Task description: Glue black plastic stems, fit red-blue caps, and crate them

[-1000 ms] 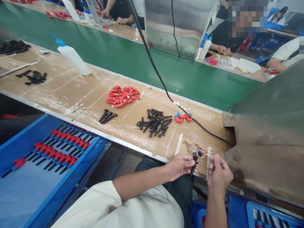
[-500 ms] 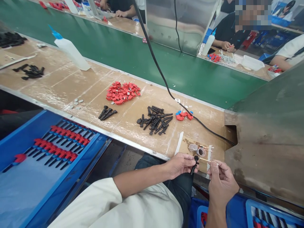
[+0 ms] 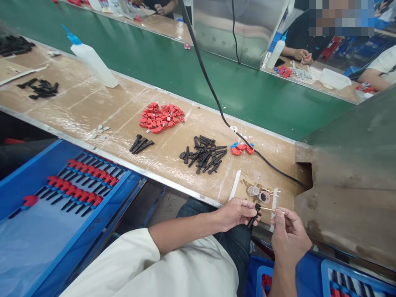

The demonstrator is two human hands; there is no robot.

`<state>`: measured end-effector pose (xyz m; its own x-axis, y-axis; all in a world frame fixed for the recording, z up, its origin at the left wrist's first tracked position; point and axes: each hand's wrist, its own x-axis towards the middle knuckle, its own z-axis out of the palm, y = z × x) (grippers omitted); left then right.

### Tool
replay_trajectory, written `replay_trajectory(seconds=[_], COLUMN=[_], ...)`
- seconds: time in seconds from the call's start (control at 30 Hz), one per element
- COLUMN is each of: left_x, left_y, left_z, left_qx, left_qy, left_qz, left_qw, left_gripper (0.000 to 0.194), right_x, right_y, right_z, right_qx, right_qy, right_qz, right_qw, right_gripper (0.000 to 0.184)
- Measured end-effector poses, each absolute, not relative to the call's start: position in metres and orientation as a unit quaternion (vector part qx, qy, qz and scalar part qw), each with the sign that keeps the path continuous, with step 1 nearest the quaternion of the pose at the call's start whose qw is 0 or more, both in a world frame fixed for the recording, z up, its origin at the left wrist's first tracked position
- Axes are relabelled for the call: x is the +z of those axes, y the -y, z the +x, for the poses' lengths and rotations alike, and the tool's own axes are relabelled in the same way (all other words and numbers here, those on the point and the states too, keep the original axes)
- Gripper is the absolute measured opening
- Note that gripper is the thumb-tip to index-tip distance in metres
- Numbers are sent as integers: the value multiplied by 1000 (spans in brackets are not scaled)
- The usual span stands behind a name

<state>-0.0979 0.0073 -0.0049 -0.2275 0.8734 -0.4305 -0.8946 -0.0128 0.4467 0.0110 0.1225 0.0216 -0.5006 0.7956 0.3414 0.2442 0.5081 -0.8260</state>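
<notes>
Between the fingers of my left hand (image 3: 239, 214) is a black plastic part (image 3: 257, 210), its blocky head uppermost. My right hand (image 3: 289, 231) pinches a thin cotton swab (image 3: 267, 208), whose far tip meets the head of the black part. Just beyond my hands stand a small cup of dark liquid (image 3: 264, 196) and a second clear cup (image 3: 253, 191). Several more swabs (image 3: 274, 192) lie beside them. Further left on the bench is a loose pile of similar black parts (image 3: 204, 154).
A heap of red pieces (image 3: 161, 117) and a white squeeze bottle (image 3: 94, 66) are on the bench (image 3: 173, 165). A black cable (image 3: 213, 93) hangs across it. A blue tray (image 3: 111, 210) of assembled red-and-black pieces stands at left. A metal panel (image 3: 349, 173) borders the right.
My right hand has drawn the swab from near the cups down to the black part, and its tip now touches the head. My left hand keeps its hold. The view has shifted slightly.
</notes>
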Motion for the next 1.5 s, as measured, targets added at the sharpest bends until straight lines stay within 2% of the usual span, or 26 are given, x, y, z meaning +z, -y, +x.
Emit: replay_trajectory(seconds=[0.13,0.27,0.37,0.47,0.57,0.7,0.83,1.1,1.37,1.5], left_x=[-5,-5,-4,-3,-3,-5,-6,-1,-4,-2], left_y=[-8,-7,-5,-3,0,1,3,3,7,8], left_z=[-98,-98,-100,-104,-107,-107,-106,-103,-105,-103], left_qx=[707,709,716,715,706,699,694,692,696,698], left_qy=[-337,-336,-321,-295,-279,-301,-356,-380,-340,-316], left_qz=[-3,0,-3,-11,-14,11,41,45,45,38], left_qw=[622,620,620,634,651,649,624,612,631,642], left_gripper=[51,51,47,41,37,46,56,59,53,50], right_x=[30,44,49,49,47,45,50,68,67,73], right_y=[-128,-129,-127,-126,-128,-134,-136,-121,-129,-116], right_z=[11,8,11,17,21,20,14,4,7,9], right_qx=[273,187,163,177,236,273,241,154,203,164], right_qy=[870,915,923,921,905,894,917,941,928,930], right_qz=[-183,-18,36,34,-31,-95,-39,107,30,59], right_qw=[367,356,346,345,354,344,315,282,312,324], right_gripper=[6,21,31,33,26,17,21,34,24,25])
